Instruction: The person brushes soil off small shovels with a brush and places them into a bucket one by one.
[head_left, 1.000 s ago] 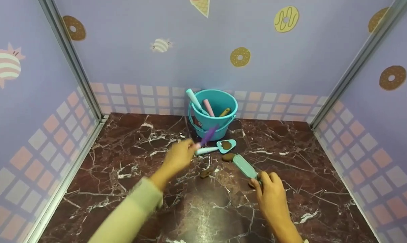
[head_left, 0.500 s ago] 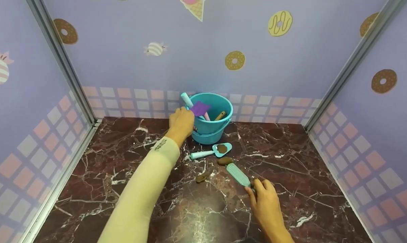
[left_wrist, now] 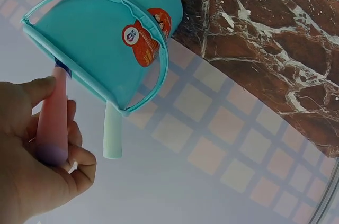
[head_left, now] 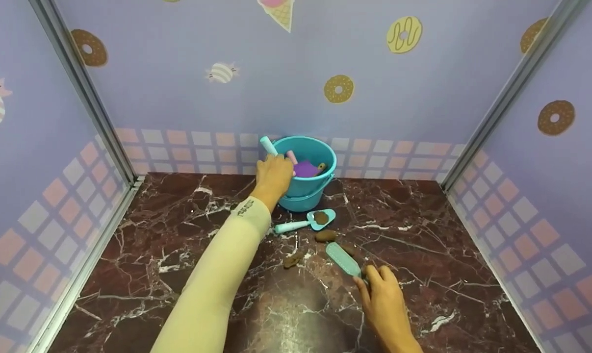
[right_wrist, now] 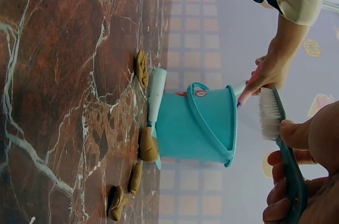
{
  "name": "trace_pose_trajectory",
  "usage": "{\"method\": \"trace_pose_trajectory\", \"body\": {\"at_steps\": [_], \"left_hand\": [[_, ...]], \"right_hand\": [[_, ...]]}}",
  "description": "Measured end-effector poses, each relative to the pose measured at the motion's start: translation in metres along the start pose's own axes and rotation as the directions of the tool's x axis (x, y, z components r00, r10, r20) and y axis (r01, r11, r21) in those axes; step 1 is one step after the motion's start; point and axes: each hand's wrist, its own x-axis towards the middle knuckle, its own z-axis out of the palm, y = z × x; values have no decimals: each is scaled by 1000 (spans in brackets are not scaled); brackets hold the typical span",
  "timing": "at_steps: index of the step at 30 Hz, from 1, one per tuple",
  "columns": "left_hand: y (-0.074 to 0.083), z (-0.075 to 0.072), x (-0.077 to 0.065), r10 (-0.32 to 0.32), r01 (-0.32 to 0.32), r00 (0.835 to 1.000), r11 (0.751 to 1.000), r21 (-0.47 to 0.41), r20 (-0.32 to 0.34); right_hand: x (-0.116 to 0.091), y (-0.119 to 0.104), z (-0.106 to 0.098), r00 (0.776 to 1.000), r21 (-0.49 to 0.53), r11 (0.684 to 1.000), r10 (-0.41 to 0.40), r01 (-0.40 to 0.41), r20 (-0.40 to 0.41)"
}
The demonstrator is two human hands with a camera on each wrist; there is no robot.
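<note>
My left hand [head_left: 274, 175] grips the pink handle [left_wrist: 52, 121] of a toy shovel at the rim of a turquoise bucket [head_left: 300, 202]. Its purple blade [head_left: 305, 169] lies inside the bucket's mouth, beside a pink handle and a yellowish one. A pale blue handle [head_left: 267, 144] also sticks out over the rim. Lower right, my right hand [head_left: 385, 301] holds a green brush [head_left: 343, 260] by its handle. In the right wrist view its white bristles [right_wrist: 269, 114] face away from the palm, over the marbled surface.
In front of the bucket lies a light-blue scoop [head_left: 291, 227] with a brown lump in it. More brown lumps [head_left: 292, 260] and small crumbs lie on the dark marbled surface [head_left: 188, 235]. Purple patterned walls [head_left: 202, 108] enclose the back and both sides.
My left hand has carried the purple shovel from in front of the bucket up to its rim, and the blade has gone down into it. The right hand stays low with the brush.
</note>
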Motion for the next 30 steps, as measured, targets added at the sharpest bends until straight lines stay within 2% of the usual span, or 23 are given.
{"method": "trace_pose_trajectory", "body": {"at_steps": [5,9,15,22,30], "left_hand": [[-5,-1,-2,-25,19,998,995,-99,-65],[-7,-3,-3,-51,40,995,991,-127,-80],[-9,4,-7,-79,75,996,990,-121,-33],[-13,9,-10,-105,104,994,987,-124,-1],[-20,13,-17,-107,111,994,985,-135,37]], "right_hand": [[-1,-1,1,1000,10,1000,-10,10,2],[-2,-2,2,1000,23,1000,4,-4,22],[-4,-3,2,998,33,999,26,-27,54],[-4,-4,1,999,32,999,30,-31,37],[-4,-5,1,999,36,999,26,-27,36]]}}
